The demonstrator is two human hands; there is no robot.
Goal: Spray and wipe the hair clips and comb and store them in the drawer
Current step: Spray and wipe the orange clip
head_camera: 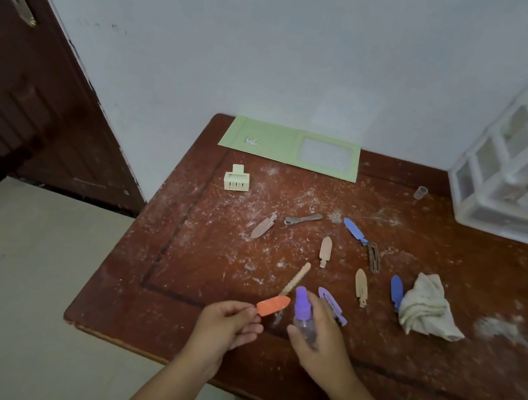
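My left hand (225, 323) pinches an orange hair clip (272, 306) by its end and holds it above the table's front part. My right hand (319, 341) grips a small clear spray bottle with a purple top (302, 311), its nozzle right beside the orange clip. A thin beige comb (297, 278) lies just behind them. Several more clips lie scattered on the table: a purple one (332, 304), beige ones (325, 250) (361, 286), blue ones (354, 230) (396, 291), a brown one (374, 257), a pinkish one (263, 226). A crumpled cream cloth (428, 310) sits to the right.
The dusty brown wooden table (175, 272) stands against a white wall. A clear plastic drawer unit (508, 176) is at the back right, one drawer pulled out. A cream claw clip (237, 179), a green card (275, 142), a small clear cap (420, 192) and a grey metal clip (302, 219) also lie here.
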